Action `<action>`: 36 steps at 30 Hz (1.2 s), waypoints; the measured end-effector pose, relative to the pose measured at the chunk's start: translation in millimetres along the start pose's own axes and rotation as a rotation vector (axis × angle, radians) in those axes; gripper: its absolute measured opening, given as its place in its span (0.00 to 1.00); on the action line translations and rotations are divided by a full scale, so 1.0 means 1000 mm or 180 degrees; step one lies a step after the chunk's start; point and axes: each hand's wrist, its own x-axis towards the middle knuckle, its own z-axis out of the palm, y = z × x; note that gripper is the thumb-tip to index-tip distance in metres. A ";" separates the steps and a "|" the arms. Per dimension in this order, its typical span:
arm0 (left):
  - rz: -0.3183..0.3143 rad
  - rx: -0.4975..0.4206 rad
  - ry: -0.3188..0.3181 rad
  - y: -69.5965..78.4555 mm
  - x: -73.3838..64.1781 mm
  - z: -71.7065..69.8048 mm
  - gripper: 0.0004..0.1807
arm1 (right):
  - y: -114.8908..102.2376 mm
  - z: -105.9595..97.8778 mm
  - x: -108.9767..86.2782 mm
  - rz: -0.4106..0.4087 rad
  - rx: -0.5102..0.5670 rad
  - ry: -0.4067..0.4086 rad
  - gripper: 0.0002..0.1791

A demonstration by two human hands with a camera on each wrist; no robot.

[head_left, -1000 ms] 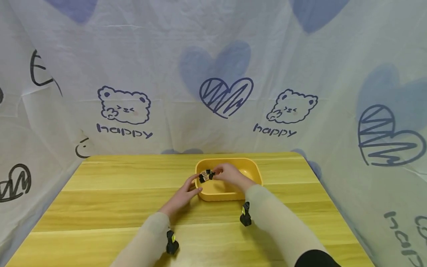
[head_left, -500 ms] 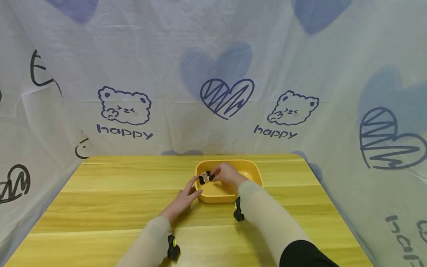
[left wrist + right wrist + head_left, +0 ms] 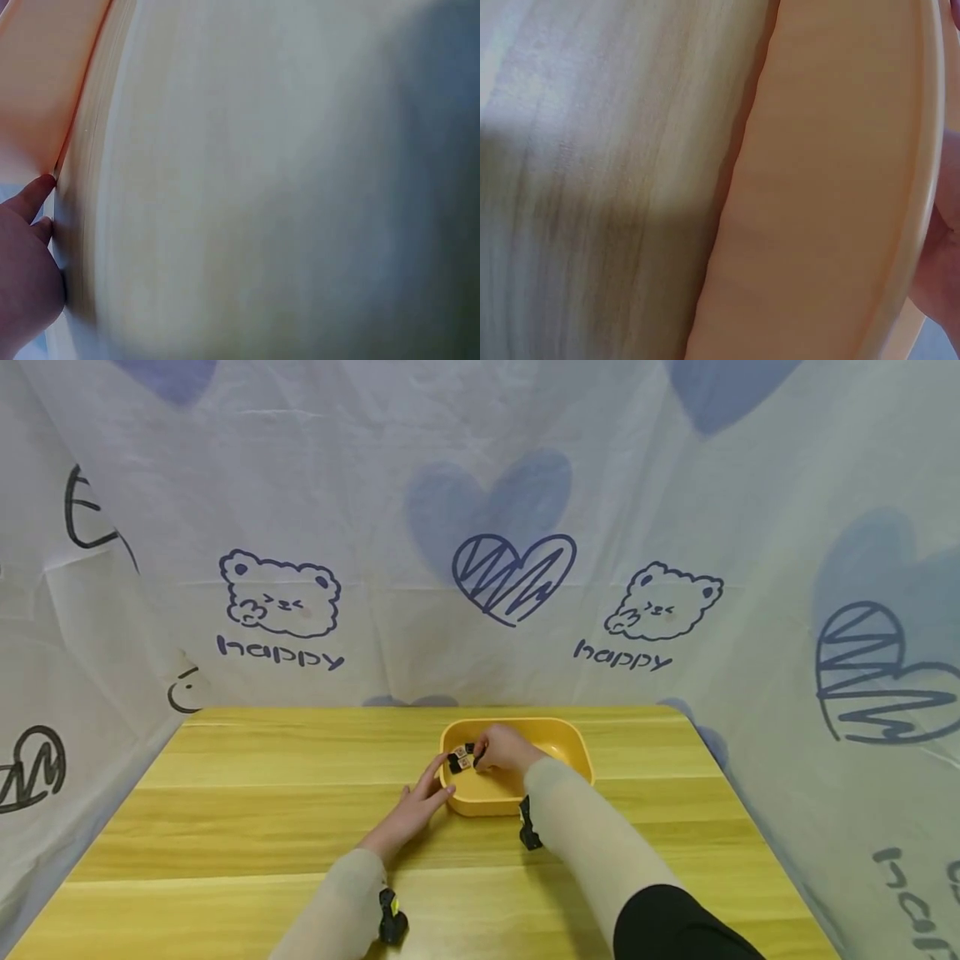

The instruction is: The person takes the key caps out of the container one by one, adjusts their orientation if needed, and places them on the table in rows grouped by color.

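A yellow rectangular bin (image 3: 487, 808) sits toward the far side of the table. At its left end, inside, several small black and beige square pieces (image 3: 460, 760) lie close together. My right hand (image 3: 506, 747) reaches over into the bin and pinches a small dark piece (image 3: 479, 760) beside them. In the right wrist view the bin's outer wall (image 3: 817, 187) hides most of that hand. My left hand (image 3: 411, 810) rests at the bin's left end, fingers and thumb spread against the rim. The left wrist view has a fingertip of the left hand (image 3: 26, 277) touching the bin's wall (image 3: 45, 82).
The wood-grain table (image 3: 262, 827) runs out to both sides and in front of the bin. Behind it hangs a pale curtain (image 3: 390, 610) printed with hearts and bears. Each sleeve carries a small black wrist device (image 3: 392, 918).
My right forearm has shifted slightly left, and its fingertips have turned the dark piece more upright beside the other pieces. The left hand has stayed at the bin's left end.
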 end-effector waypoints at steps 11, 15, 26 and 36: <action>0.0059 0.0045 0.0036 0.001 0.000 0.002 0.36 | 0.006 -0.005 -0.001 0.0015 -0.0084 -0.0220 0.09; 0.0076 0.0105 0.0054 0.000 0.001 0.003 0.36 | 0.007 -0.008 -0.008 0.0006 -0.0040 -0.0241 0.10; 0.0014 0.0053 0.0110 -0.005 0.001 0.004 0.35 | 0.012 -0.013 -0.022 -0.0076 0.0396 -0.0133 0.09; 0.0057 0.0085 0.0128 -0.005 0.002 0.007 0.35 | 0.023 -0.015 -0.039 -0.0234 0.0761 -0.0009 0.10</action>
